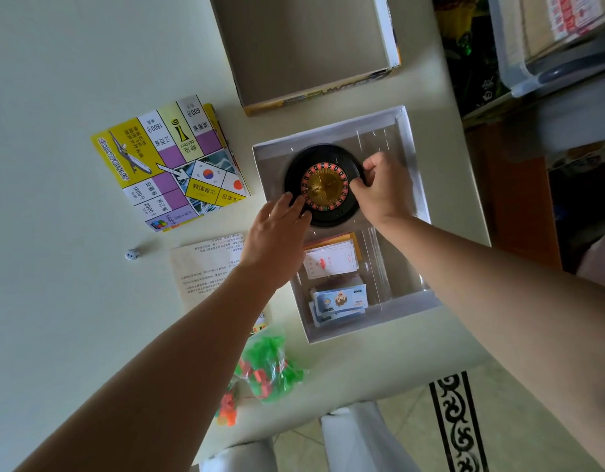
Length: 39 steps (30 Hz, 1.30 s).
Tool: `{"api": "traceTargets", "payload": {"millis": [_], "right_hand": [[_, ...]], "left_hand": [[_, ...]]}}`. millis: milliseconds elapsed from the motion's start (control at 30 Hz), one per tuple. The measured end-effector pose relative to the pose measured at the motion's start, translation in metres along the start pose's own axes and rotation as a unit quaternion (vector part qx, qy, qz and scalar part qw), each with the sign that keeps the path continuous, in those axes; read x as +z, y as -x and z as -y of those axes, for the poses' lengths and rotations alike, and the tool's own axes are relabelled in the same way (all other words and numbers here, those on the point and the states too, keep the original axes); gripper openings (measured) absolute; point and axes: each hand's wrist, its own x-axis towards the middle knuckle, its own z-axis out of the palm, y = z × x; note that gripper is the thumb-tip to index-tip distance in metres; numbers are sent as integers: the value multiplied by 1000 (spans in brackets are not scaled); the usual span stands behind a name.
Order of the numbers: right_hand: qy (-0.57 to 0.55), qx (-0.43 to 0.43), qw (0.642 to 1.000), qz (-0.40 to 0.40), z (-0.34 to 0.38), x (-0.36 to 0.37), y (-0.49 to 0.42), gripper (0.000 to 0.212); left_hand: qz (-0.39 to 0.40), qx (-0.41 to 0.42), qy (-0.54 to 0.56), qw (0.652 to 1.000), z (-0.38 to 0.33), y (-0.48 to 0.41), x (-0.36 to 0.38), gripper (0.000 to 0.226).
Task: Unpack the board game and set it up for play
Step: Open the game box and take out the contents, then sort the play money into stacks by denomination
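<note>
Roulette wheel [323, 185] sits in far compartment of the open box tray [417, 185], at table [56, 97] edge. Left hand [277, 229] rests on its near-left rim w/ fingers fairly straight, close together. Right hand [383, 192] grips the right rim, fingers curled round it. In near compartment: cards [330, 260], then play money [340, 299] nearest the person. Left of tray: rules sheet [205, 267] partly under left forearm, die [132, 254], folded board [168, 165]. Bag of green & red pieces [270, 366] near front edge. Box lid [304, 46] lies beyond tray, inside up.
</note>
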Motion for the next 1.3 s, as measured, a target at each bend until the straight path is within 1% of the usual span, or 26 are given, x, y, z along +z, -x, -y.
{"api": "traceTargets", "payload": {"millis": [100,167,200,267,367,400,433,467,533,567,633,733,800,933,1033,1133,1300], "right_hand": [[11,-12,1000,14,-1,-6,1,22],[-9,-15,999,28,-4,-9,2,20],[-26,-17,999,34,-5,-10,3,18],[-62,-19,997,38,-8,-11,8,18],[-91,-23,995,34,-6,-14,21,20],[-93,-32,995,31,-5,-15,26,20],[-92,-42,995,28,-3,-15,31,20],[-89,-54,994,28,1,-14,38,20],[-96,-68,992,36,9,-12,51,20],[-103,-76,991,47,15,-9,60,21],[-115,-90,986,74,29,0,80,22],[-114,-86,984,105,46,25,110,22],[-109,-80,982,133,60,52,133,21],[-93,-72,975,188,83,100,170,23],[-93,-59,965,236,101,136,196,25],[-66,-67,963,253,115,168,221,27],[-47,-71,961,264,135,194,241,31]], "left_hand": [[-7,-11,53,999,1,3,-3,55],[-16,-17,81,996,1,6,-5,53],[-33,-22,105,994,1,8,-6,52],[-84,-49,181,979,0,12,-7,51],[-152,-125,280,940,4,22,-5,52],[-160,-162,315,921,7,26,-4,49],[-153,-204,364,896,10,29,-3,44],[-134,-244,432,858,15,35,-3,38],[-100,-288,574,760,21,43,0,20],[-105,-293,600,737,27,51,3,14],[-123,-296,599,734,37,70,11,13],[-133,-337,593,719,55,104,27,14],[-125,-374,588,706,73,134,43,14],[-109,-424,564,700,105,183,74,11],[-100,-457,539,700,127,217,96,15],[-88,-479,525,698,147,246,118,13],[-70,-482,531,694,167,268,135,19]]}}
